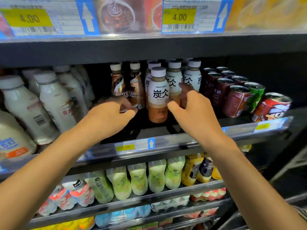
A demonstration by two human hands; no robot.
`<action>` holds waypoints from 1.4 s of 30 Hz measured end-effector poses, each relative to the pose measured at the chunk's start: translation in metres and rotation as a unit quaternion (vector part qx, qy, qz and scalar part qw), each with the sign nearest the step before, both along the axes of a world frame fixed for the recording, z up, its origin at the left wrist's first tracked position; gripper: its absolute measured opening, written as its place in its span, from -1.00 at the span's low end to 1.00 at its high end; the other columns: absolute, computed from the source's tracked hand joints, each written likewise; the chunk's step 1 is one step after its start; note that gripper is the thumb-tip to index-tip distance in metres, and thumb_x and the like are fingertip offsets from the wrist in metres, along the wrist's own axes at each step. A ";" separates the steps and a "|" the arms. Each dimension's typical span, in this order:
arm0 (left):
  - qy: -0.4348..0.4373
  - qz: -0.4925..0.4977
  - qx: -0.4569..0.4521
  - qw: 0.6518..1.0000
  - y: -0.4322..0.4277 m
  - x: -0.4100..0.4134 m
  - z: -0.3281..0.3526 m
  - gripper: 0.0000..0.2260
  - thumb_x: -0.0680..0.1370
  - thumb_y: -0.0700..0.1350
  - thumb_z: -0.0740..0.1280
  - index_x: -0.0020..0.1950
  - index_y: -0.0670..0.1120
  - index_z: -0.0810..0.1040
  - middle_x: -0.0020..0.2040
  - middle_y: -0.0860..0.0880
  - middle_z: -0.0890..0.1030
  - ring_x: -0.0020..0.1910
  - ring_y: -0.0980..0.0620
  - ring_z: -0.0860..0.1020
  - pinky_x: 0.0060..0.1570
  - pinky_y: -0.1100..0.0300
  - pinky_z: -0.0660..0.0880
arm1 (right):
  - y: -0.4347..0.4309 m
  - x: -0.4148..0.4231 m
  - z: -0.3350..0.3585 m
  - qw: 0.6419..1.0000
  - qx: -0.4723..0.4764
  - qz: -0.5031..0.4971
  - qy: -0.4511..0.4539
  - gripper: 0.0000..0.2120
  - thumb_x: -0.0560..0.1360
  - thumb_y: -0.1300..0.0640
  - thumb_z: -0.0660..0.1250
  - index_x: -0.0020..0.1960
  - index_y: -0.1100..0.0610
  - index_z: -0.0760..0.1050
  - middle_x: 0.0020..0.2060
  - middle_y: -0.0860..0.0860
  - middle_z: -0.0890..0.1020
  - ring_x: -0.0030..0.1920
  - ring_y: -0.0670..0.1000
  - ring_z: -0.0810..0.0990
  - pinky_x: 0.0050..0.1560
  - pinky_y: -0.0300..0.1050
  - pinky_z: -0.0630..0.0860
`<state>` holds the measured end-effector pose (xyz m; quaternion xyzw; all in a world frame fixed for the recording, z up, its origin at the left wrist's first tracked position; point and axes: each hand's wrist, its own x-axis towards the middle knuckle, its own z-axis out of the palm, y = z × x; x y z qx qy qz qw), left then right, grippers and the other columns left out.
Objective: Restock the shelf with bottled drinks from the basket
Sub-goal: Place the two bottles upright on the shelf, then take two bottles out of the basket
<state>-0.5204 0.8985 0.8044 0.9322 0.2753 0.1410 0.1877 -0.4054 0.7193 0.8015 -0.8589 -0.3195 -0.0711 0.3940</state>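
On the middle shelf (166, 143) stands a group of white-capped Tanbing milk tea bottles, with one front bottle (157, 97) ahead of the rest. My right hand (192, 113) reaches in beside it; thumb and fingers bracket the second-row Tanbing bottle (174, 80), which stands upright. To the left are two brown coffee bottles. My left hand (111, 115) curls its fingers around the base of the left coffee bottle (118, 82), hiding that base. The basket is out of view.
White milk bottles (54, 100) lean at the left of the shelf. Dark red, green and red cans (235, 102) stand at the right. The upper shelf edge (149, 47) hangs low overhead. Green and yellow bottles fill the shelf below (139, 178).
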 end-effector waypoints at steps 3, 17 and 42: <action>-0.014 -0.073 0.129 0.989 -0.046 -0.020 0.015 -0.67 0.52 0.28 0.13 0.03 0.14 0.56 -0.05 0.04 0.61 0.01 -0.03 0.53 0.00 0.03 0.45 | -0.030 -0.017 0.002 0.993 -0.103 -0.007 -0.060 -0.56 0.62 -0.18 0.18 0.28 0.14 0.50 0.17 0.07 0.58 0.23 0.12 0.48 0.22 0.05 0.44; 0.046 -0.478 0.264 0.837 -0.306 0.089 -0.050 -0.68 0.61 0.21 -0.01 0.18 0.09 0.37 0.05 0.06 0.47 0.13 -0.02 0.46 0.07 0.08 0.38 | -0.294 -0.025 -0.070 0.875 -0.378 -0.298 0.052 -0.48 0.58 -0.24 -0.07 0.25 0.00 0.50 0.12 -0.01 0.59 0.17 0.13 0.54 0.10 0.04 0.50; 0.401 -0.624 0.202 0.640 -0.783 0.509 -0.409 -0.76 0.64 0.08 0.13 0.21 0.00 0.44 0.19 -0.07 0.55 0.16 -0.10 0.52 0.07 0.01 0.42 | -0.746 0.280 -0.395 0.736 -0.379 -0.349 0.440 -0.63 0.58 -0.08 0.25 0.32 0.07 0.47 0.23 0.09 0.57 0.23 0.16 0.54 0.19 0.03 0.45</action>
